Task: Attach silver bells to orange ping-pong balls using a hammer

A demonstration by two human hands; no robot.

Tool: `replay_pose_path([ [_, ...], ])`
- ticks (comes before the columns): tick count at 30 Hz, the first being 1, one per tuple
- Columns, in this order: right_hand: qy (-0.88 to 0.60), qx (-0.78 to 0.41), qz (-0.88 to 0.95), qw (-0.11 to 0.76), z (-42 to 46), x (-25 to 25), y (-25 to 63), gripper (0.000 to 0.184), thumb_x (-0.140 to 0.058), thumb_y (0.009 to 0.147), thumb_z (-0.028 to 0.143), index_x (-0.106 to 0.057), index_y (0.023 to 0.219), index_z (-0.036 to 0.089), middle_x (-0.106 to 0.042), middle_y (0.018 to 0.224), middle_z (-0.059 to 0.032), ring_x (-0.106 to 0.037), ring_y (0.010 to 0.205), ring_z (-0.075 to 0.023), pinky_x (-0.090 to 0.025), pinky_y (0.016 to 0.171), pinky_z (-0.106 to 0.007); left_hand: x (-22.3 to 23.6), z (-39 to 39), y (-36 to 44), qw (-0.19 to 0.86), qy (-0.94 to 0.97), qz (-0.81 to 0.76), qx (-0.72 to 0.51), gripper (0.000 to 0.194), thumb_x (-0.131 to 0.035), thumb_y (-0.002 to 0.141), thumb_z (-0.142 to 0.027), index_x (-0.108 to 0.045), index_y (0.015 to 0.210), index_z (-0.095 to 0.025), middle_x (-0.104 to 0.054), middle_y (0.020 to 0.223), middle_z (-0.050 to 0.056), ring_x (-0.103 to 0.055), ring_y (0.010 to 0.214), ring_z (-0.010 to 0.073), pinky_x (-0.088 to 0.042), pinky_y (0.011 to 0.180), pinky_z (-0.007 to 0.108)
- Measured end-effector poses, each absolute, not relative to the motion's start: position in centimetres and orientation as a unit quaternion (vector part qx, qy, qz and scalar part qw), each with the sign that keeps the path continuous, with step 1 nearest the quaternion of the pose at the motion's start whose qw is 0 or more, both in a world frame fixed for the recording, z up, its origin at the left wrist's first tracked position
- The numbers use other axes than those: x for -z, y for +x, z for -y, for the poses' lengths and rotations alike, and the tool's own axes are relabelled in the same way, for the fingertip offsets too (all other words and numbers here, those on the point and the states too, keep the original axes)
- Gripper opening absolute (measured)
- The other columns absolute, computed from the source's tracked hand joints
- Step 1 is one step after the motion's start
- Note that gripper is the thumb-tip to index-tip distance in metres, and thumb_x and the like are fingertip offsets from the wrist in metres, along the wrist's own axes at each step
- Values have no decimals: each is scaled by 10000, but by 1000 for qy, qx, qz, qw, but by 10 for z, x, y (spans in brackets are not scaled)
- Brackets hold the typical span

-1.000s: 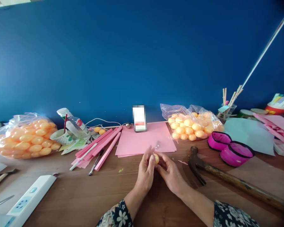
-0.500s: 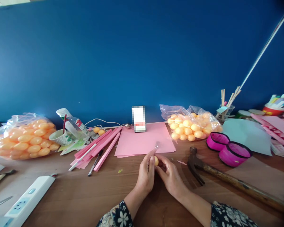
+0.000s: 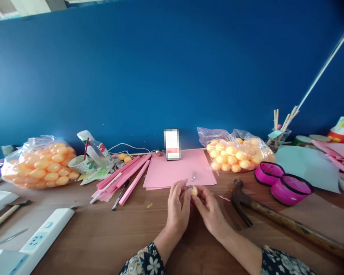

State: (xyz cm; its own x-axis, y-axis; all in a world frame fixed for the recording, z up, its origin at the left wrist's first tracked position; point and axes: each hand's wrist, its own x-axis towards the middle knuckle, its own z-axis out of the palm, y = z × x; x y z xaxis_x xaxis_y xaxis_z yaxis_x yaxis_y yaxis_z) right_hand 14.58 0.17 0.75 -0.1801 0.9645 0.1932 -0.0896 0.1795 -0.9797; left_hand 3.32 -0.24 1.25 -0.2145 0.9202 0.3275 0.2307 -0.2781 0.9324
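well, the brown tabletop [image 3: 103, 236] carries some hazards: the claw hammer [image 3: 286, 222] lies near the right forearm [image 3: 237, 244], so a wide sweep might knock it, and the pink sheets [image 3: 172, 172] could slide if a fingertip caught their near edge. the left hand [image 3: 178, 206] and right hand [image 3: 209, 206] grasp the small orange ball [image 3: 194, 190] between their fingertips, at about that edge; smooth-looking and rounded, it could slip and roll if either pinch loosened. for moving, the widest stretch of tabletop runs from the left hand to the power strip [image 3: 46, 238]; rightward the hammer limits room; forward, a tiny glittery piece [image 3: 193, 176] sits on the sheets.
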Motion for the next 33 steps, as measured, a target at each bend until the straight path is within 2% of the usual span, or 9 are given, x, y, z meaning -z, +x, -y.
replay_pose_path([
  [5,-405,-508,562,511,-4,-6,148,271,-501,828,407,-535,992,194,-640,951,-58,-603,848,-185,-496,780,-296,-17,2,31,243,610,-508,-557,219,-428,840,-212,-601,974,-199,-602,982,71,-557,948,186,-431,871,328],
  [9,-417,-530,534,510,-6,-5,149,295,-488,823,447,-549,957,192,-639,921,-52,-599,832,-197,-496,751,-309,-18,4,31,246,637,-498,-534,306,-414,813,-143,-577,1063,-213,-581,1045,76,-538,987,198,-421,890,347],
  [14,-442,-534,498,520,-7,-10,148,320,-502,800,474,-572,912,182,-641,879,-59,-588,845,-217,-484,756,-331,-16,5,33,211,677,-504,-492,477,-540,711,-113,-507,1170,-238,-542,1118,78,-497,1039,233,-411,901,383],
  [20,-424,-536,525,508,-6,-13,148,256,-518,808,415,-556,924,190,-634,920,-51,-567,888,-207,-447,807,-315,-13,1,30,156,676,-533,-484,355,-564,716,-101,-549,1047,-228,-590,1000,52,-508,980,223,-422,864,407],
  [33,-436,-518,533,507,-7,-11,148,230,-530,807,397,-568,916,198,-628,893,-42,-566,858,-198,-450,786,-306,-14,0,29,168,692,-518,-473,359,-518,733,-63,-526,1057,-218,-570,1011,54,-510,967,194,-435,858,377],
])
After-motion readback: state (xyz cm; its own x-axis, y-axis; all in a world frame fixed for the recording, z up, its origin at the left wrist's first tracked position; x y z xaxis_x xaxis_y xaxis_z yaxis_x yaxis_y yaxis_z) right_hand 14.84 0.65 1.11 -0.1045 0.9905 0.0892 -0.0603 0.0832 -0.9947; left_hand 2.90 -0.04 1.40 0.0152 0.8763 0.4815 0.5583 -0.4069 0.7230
